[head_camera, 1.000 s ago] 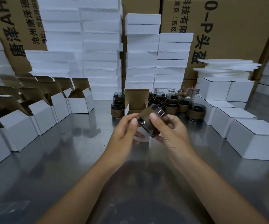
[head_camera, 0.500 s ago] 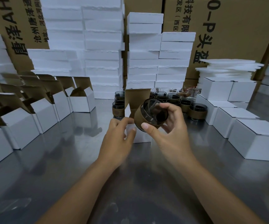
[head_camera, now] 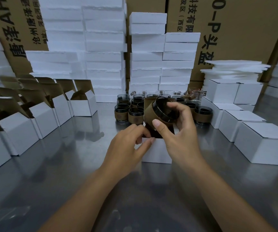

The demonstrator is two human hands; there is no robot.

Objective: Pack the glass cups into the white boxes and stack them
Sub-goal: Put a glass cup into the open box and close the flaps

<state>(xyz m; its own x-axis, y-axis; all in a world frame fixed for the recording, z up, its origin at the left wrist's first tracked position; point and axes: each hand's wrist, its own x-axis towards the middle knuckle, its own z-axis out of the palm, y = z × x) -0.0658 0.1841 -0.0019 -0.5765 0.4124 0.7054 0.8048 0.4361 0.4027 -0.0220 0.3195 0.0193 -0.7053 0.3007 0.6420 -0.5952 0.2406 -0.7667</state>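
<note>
Right hand [head_camera: 180, 131] clamped round the glass cup [head_camera: 164, 111], thumb on the brown sleeve [head_camera: 151, 118], fingers over the rim. Cup hangs just above the open white box [head_camera: 156, 152], which sits directly under that hand. Left hand [head_camera: 126, 146] pinches the box's near rim, just below-left of the cup.

Risks as I read it: cup goes in cocked and its base catches the box wall or the upright flap [head_camera: 148, 101] behind it. Sleeve could also slip on the glass under thumb pressure.

Cup axis tilted: mouth up-right toward me, base down-left at the opening.

Glossy metal table [head_camera: 51, 190]; matt white cardboard boxes [head_camera: 267, 144]
</note>
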